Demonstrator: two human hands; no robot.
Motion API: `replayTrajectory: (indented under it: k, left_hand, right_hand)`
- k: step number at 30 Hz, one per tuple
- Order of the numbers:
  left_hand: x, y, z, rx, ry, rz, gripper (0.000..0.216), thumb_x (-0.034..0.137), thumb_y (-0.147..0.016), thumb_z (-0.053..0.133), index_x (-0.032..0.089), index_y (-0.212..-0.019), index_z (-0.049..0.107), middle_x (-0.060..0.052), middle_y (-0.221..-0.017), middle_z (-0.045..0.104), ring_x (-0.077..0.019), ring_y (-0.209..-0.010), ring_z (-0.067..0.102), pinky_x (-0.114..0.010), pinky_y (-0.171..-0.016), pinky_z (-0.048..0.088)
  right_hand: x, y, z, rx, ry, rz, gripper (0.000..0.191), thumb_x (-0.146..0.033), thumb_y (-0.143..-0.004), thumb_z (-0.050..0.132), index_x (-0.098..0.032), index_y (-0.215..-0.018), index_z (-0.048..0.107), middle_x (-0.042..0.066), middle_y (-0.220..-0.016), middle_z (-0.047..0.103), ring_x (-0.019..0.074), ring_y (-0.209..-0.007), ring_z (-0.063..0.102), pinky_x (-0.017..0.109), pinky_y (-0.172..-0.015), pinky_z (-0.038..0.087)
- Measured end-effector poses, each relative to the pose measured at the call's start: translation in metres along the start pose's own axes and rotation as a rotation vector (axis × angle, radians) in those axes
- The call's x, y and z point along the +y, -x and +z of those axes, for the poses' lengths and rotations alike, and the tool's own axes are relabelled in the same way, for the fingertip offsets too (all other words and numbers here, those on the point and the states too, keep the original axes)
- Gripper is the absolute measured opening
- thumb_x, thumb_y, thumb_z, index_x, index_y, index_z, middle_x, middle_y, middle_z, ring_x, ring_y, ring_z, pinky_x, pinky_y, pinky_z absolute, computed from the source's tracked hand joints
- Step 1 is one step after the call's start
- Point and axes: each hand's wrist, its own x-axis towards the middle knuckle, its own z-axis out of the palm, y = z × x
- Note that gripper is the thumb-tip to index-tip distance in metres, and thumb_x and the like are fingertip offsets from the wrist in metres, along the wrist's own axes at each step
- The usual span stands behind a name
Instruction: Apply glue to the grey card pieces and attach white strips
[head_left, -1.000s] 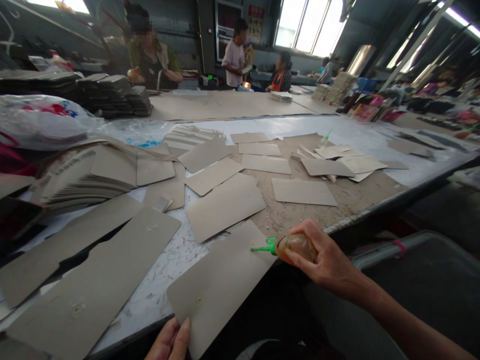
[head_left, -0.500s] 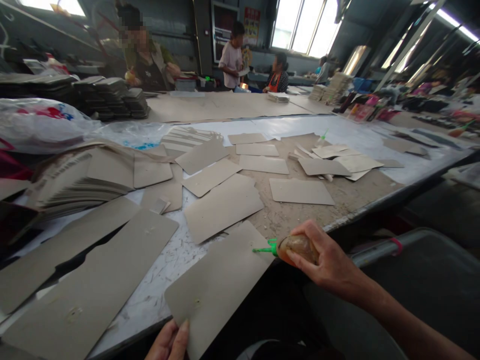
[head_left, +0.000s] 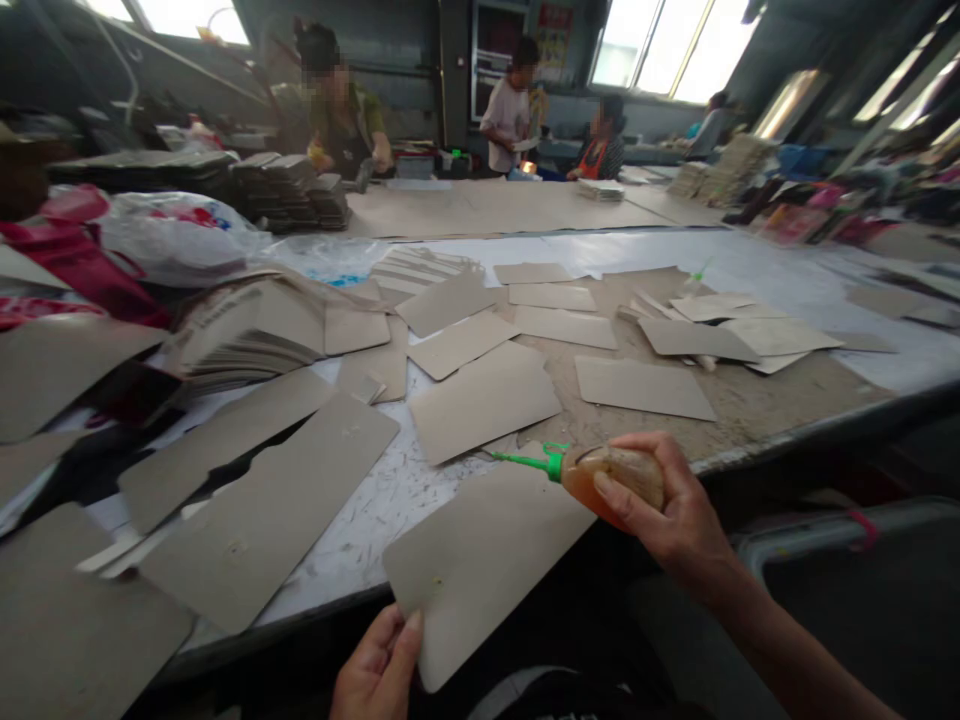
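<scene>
My right hand is closed round a small amber glue bottle whose green nozzle points left, just above the far end of a grey card sheet. That sheet hangs over the table's near edge. My left hand pinches its near left corner from below, thumb on top. A small glue dot sits on the sheet close to that corner.
Many grey card sheets lie scattered over the long worktable, with a fanned pile at the left and plastic bags behind. Other people work at tables farther back. A dark bin edge stands at the right.
The view has swung left, so everything sits further right. The bottle's nozzle has lifted slightly above the sheet. Both hands keep their grips.
</scene>
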Motion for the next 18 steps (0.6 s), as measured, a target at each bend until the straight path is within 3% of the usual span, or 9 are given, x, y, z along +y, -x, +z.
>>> replayTrajectory:
  k: [5, 11, 18]
  left_hand:
    - [-0.012, 0.007, 0.003, -0.032, 0.031, 0.061, 0.050, 0.056, -0.066, 0.077, 0.016, -0.096, 0.071, -0.007, -0.088, 0.075, -0.0212, -0.077, 0.067, -0.028, -0.071, 0.051]
    - [-0.008, 0.008, 0.006, -0.083, 0.043, 0.039, 0.052, 0.058, -0.066, 0.075, 0.015, -0.095, 0.070, -0.008, -0.085, 0.074, -0.0219, -0.076, 0.066, -0.029, -0.067, 0.051]
    - [0.006, 0.012, 0.009, -0.124, 0.041, 0.041, 0.053, 0.060, -0.064, 0.074, 0.014, -0.089, 0.070, -0.007, -0.079, 0.073, -0.0192, -0.065, 0.063, -0.028, -0.062, 0.048]
  right_hand:
    - [-0.005, 0.016, 0.025, -0.215, 0.040, -0.092, 0.027, -0.034, -0.087, 0.061, -0.027, -0.108, 0.048, -0.002, -0.082, 0.056, 0.0131, -0.059, 0.054, 0.023, -0.050, 0.046]
    - [-0.017, 0.025, 0.059, -0.421, 0.090, -0.310, 0.027, -0.023, -0.087, 0.058, -0.027, -0.111, 0.045, 0.002, -0.096, 0.052, 0.0175, -0.079, 0.058, 0.027, -0.064, 0.050]
    - [-0.026, 0.023, 0.073, -0.509, 0.141, -0.376, 0.025, -0.017, -0.087, 0.056, -0.024, -0.109, 0.046, 0.004, -0.098, 0.049, 0.0188, -0.086, 0.054, 0.032, -0.075, 0.049]
